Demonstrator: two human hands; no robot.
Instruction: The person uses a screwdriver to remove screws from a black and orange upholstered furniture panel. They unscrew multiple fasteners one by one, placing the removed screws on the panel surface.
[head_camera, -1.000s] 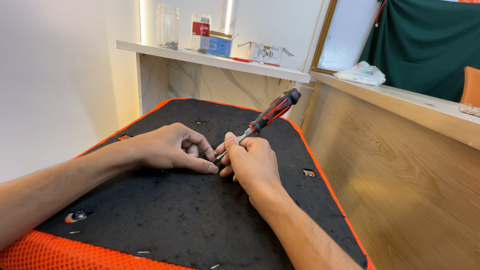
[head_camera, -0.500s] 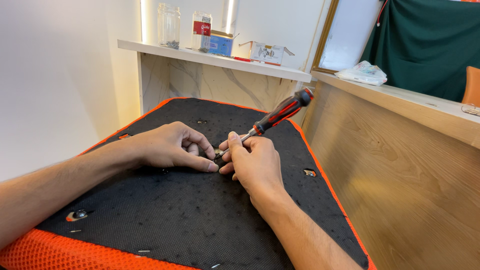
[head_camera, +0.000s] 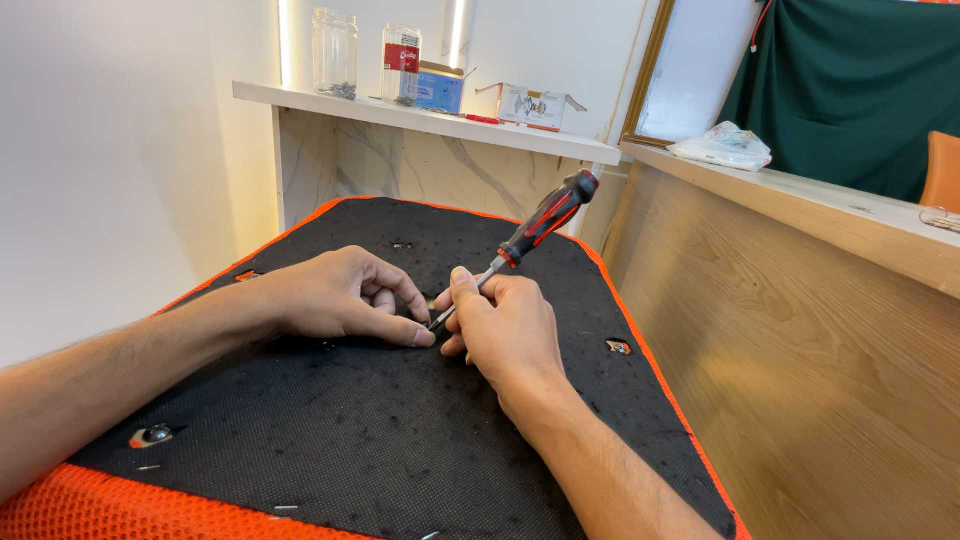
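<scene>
A black and red screwdriver lies above a speckled black fabric panel. The panel is edged in orange mesh.

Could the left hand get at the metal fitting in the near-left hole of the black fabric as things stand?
Probably yes: the left hand rests flat on the black fabric, holding nothing, and nothing lies between it and the metal fitting.

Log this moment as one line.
right hand: holds screwdriver by shaft | left hand: flat on black fabric panel | tip: between hands
</scene>
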